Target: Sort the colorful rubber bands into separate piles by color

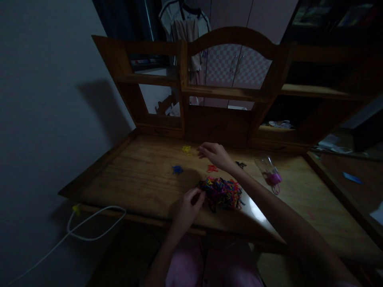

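Note:
A mixed heap of small multicoloured rubber bands (223, 193) lies near the front of the wooden desk. At its left edge, my left hand (191, 201) has thumb and forefinger pinched together; whatever is between them is too small to see. My right hand (216, 154) hovers beyond the heap, its fingers drawn together and bent down, their tips partly hidden. It is close to the yellow bands (186, 149) and just above the red bands (212, 168). Separate little piles of blue bands (177, 169) and black bands (241, 164) lie to either side.
A clear bottle with a purple cap (274, 177) lies on the desk at right. Wooden shelving (227, 93) rises along the back edge. A white cable (95, 238) loops by the front left edge, next to the wall.

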`<state>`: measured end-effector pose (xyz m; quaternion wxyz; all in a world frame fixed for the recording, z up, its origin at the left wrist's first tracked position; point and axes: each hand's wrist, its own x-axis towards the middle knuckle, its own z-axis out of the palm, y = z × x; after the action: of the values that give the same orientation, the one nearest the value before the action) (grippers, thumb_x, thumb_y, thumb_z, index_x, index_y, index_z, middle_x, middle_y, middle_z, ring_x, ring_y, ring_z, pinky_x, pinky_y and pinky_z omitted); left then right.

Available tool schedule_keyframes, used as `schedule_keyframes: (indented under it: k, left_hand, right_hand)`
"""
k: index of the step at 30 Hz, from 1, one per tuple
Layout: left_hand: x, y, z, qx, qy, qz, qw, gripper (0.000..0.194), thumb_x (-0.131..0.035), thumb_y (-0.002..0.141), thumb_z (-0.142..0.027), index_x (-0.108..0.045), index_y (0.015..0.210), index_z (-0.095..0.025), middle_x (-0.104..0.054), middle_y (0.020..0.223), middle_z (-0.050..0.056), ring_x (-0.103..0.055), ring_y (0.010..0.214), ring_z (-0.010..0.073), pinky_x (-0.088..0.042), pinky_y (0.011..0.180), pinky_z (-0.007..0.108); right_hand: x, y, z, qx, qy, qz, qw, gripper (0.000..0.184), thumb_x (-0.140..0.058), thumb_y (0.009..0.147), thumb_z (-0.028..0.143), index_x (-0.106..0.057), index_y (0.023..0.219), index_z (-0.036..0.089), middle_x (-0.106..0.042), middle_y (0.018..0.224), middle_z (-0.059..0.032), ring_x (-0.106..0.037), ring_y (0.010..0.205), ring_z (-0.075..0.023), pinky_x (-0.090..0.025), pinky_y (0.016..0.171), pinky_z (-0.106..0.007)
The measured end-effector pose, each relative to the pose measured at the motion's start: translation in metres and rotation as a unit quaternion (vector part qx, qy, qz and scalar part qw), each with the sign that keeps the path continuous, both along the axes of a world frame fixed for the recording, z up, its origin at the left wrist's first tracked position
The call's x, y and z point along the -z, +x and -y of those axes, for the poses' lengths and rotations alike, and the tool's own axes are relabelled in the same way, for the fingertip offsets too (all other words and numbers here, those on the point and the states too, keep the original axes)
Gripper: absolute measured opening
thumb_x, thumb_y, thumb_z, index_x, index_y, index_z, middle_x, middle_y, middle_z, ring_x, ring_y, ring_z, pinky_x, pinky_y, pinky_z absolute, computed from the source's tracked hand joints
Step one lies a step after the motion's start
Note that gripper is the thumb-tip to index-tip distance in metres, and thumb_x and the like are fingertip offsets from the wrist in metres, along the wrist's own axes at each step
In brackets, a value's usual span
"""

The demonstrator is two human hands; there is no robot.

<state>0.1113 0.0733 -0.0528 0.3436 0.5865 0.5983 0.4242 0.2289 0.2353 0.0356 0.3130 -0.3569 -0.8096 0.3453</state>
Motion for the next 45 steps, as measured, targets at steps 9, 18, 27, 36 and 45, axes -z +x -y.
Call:
schedule_keyframes:
  k: [9,18,27,36,45]
  left_hand:
    - [0.009,-0.002,0.000,-0.033,0.006,-0.017,0.999,0.013,-0.053,0.085,-0.029,-0.050,0.075,-0.021,-0.055,0.066,-0.004,-0.055,0.062,0.0119,-0.039,0.059,0.019]
    - [0.011,0.000,-0.001,-0.009,0.015,0.017,1.000,0.021,-0.051,0.088,-0.029,-0.045,0.071,-0.020,-0.048,0.064,-0.005,-0.049,0.061,0.0112,-0.036,0.058,0.020]
    - [0.008,0.000,0.001,-0.010,0.002,0.016,1.000,0.022,-0.052,0.089,-0.031,-0.048,0.071,-0.020,-0.050,0.063,-0.004,-0.050,0.060,0.0111,-0.036,0.058,0.019]
    - [0.013,0.000,0.000,-0.012,0.004,0.014,1.000,0.022,-0.051,0.089,-0.032,-0.047,0.071,-0.020,-0.050,0.063,-0.004,-0.050,0.060,0.0113,-0.036,0.057,0.020]
    - [0.011,-0.001,0.001,-0.014,0.002,0.006,1.000,0.022,-0.053,0.087,-0.032,-0.048,0.070,-0.020,-0.051,0.062,-0.004,-0.051,0.059,0.0113,-0.036,0.057,0.020]
  right_hand:
    - [-0.016,0.072,0.060,-0.048,0.069,0.153,0.985,0.021,-0.056,0.085,0.012,-0.072,0.096,0.020,-0.070,0.084,-0.0030,-0.064,0.075,-0.0144,-0.046,0.068,-0.024]
    - [0.021,0.076,0.074,-0.139,0.061,0.232,0.961,0.037,-0.052,0.077,-0.002,-0.072,0.098,0.021,-0.066,0.099,-0.0041,-0.061,0.086,-0.0151,-0.045,0.079,-0.024]
    - [0.028,0.075,0.068,-0.137,0.056,0.232,0.961,0.029,-0.054,0.077,-0.001,-0.072,0.088,0.018,-0.065,0.093,-0.0041,-0.060,0.081,-0.0139,-0.043,0.074,-0.023]
    - [0.011,0.083,0.067,-0.123,0.046,0.171,0.977,0.018,-0.058,0.084,0.008,-0.071,0.089,0.019,-0.069,0.091,-0.0029,-0.061,0.079,-0.0135,-0.044,0.073,-0.024]
    - [0.012,0.098,0.042,-0.067,-0.032,0.072,0.995,0.017,-0.065,0.085,0.034,-0.072,0.090,0.019,-0.070,0.082,-0.0020,-0.060,0.067,-0.0118,-0.043,0.059,-0.022]
